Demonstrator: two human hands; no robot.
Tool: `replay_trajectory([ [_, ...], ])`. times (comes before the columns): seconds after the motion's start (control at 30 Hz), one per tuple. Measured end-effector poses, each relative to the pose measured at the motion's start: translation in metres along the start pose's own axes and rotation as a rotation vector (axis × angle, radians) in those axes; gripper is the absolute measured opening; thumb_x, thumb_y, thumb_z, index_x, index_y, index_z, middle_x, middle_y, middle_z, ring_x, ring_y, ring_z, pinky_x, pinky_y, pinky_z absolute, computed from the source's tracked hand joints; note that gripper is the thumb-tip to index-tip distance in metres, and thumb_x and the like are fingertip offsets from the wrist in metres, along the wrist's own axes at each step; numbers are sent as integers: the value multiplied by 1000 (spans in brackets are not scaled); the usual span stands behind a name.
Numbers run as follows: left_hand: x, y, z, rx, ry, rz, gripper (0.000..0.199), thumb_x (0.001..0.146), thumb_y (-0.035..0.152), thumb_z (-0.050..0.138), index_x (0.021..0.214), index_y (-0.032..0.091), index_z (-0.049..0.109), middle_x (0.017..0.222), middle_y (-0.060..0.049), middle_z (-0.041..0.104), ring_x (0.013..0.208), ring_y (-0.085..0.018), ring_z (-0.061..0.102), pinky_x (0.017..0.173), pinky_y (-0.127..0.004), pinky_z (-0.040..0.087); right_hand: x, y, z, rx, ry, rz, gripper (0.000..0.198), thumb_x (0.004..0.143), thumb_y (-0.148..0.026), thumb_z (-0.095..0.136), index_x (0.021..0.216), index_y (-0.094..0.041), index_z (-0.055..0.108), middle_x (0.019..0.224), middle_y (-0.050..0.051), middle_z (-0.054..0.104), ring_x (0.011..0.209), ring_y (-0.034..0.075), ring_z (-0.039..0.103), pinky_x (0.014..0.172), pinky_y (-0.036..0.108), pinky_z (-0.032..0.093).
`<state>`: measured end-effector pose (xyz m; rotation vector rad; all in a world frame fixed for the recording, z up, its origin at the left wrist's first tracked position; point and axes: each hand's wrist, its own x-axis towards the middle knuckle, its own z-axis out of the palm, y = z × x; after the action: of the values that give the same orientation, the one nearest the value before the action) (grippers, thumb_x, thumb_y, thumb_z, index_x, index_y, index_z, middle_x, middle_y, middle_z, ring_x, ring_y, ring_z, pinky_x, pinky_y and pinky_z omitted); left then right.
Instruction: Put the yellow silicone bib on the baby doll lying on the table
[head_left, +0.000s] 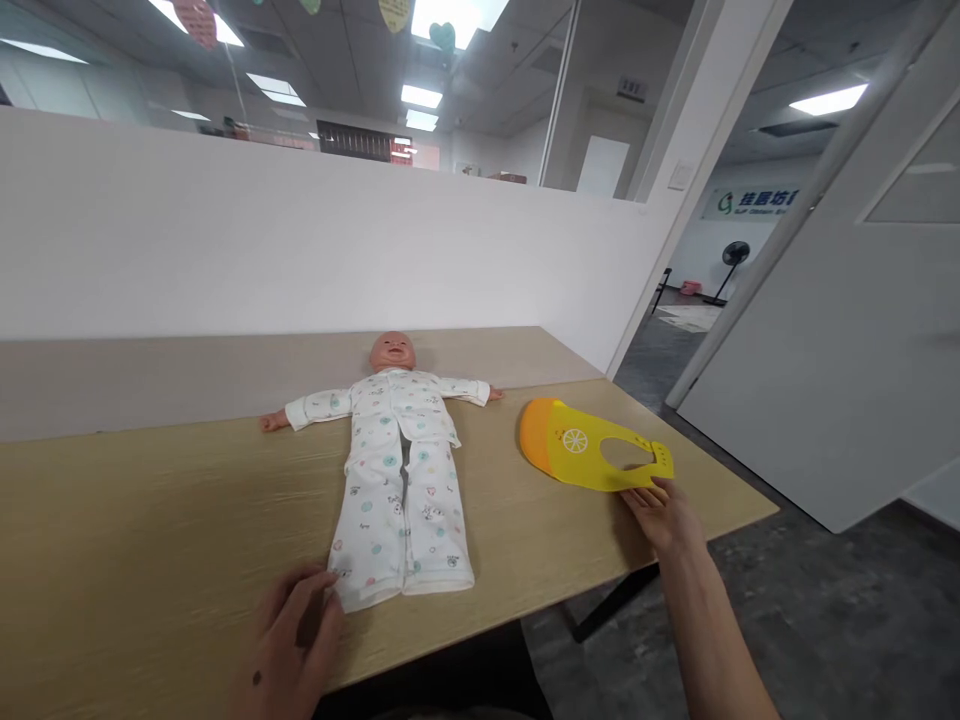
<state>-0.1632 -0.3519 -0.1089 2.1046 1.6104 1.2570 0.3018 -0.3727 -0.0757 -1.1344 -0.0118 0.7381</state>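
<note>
A baby doll [394, 352] lies on its back, arms spread, dressed in a white printed top [400, 400] and white printed trousers [431, 505]. Beside the trouser hem, at the near edge of the table, is my left hand [292, 635]. Its fingers curl loosely, with a gap between thumb and forefinger, and the tips are at or touching the fabric. To the doll's right is a yellow baby bib [589, 445] with an orange pocket end and a citrus print. My right hand [664, 515] grips the bib's near edge by the neck opening, thumb above and fingers underneath.
The wooden table [187, 500] meets a white wall [300, 240] with glass above it. Off the table's right end are a dark floor [787, 600] and a grey door [847, 330]. A black fan [735, 255] stands in the room beyond the doorway.
</note>
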Motion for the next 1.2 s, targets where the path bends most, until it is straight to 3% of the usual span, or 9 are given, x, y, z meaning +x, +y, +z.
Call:
replay_trajectory([
  [0.1, -1, -1, 2, -13, -10, -13, 31, 77, 46, 53, 88, 20, 65, 101, -7, 59, 92, -20, 60, 77, -30, 53, 10, 4, 19, 38, 34, 84, 20, 73, -14, 41, 93, -13, 43, 76, 0, 52, 68, 3, 55, 62, 14, 50],
  [0.23, -1, 6, -5, -68, -25, -24, 28, 79, 44, 53, 90, 20, 64, 102, -7, 59, 92, -19, 61, 80, -31, 53, 10, -2, 50, 73, 27, 25, 21, 78, -14, 39, 98, -15, 45, 78, -2, 54, 67, 0, 53, 62, 11, 48],
  [0.47, 6, 45, -10, -244, -33, -9, 25, 81, 39, 53, 94, 20, 62, 100, -7, 64, 94, -19, 62, 81, -31, 53, -64, -41, 99, -44, -318, -88, 31, 73, -23, 48, 103, -16, 53, 100, 1, 58, 79, 4, 58, 67, 13, 50],
  [0.53, 6, 65, -5, -335, -152, -38, 37, 80, 42, 55, 110, 21, 58, 106, -9, 63, 92, -19, 62, 80, -32, 53, -100, -56, 107, -192, -441, -59, 37, 73, -31, 50, 108, -20, 53, 90, 2, 60, 70, 7, 58, 59, 16, 48],
  [0.63, 10, 96, 1, -505, -519, -155, 65, 76, 43, 60, 136, 26, 40, 128, -12, 52, 98, -20, 61, 83, -35, 52, -152, -73, 109, -415, -547, -70, 49, 69, -41, 56, 115, -23, 51, 73, 3, 58, 58, 9, 55, 50, 18, 45],
  [0.8, 20, 117, -5, -1087, -758, -540, 50, 65, 43, 65, 110, 23, 61, 114, -8, 63, 101, -25, 61, 87, -41, 48, -200, -79, 99, -494, -788, -69, 47, 62, -48, 64, 97, -17, 56, 80, 6, 61, 64, 10, 58, 56, 20, 50],
  [0.97, 36, 95, -26, -1400, -738, -590, 35, 40, 36, 82, 65, 21, 64, 70, -2, 67, 66, -21, 64, 63, -34, 52, -204, -73, 110, -419, -979, -173, 35, 65, -40, 66, 88, -15, 60, 93, 7, 61, 82, 12, 62, 68, 19, 54],
  [1.07, 58, 86, -37, -1316, -652, -605, 36, 37, 37, 84, 57, 18, 61, 60, -1, 63, 54, -15, 59, 51, -27, 47, -201, -70, 127, -401, -1094, -187, 35, 66, -36, 67, 92, -14, 61, 111, 6, 57, 98, 16, 61, 76, 23, 55],
  [1.2, 101, 90, -47, -1113, -352, -552, 47, 42, 53, 80, 51, 14, 55, 52, -2, 57, 46, -11, 53, 43, -22, 42, -196, -65, 155, -339, -1168, -220, 37, 68, -37, 65, 95, -12, 61, 121, 5, 50, 109, 19, 56, 82, 27, 54],
])
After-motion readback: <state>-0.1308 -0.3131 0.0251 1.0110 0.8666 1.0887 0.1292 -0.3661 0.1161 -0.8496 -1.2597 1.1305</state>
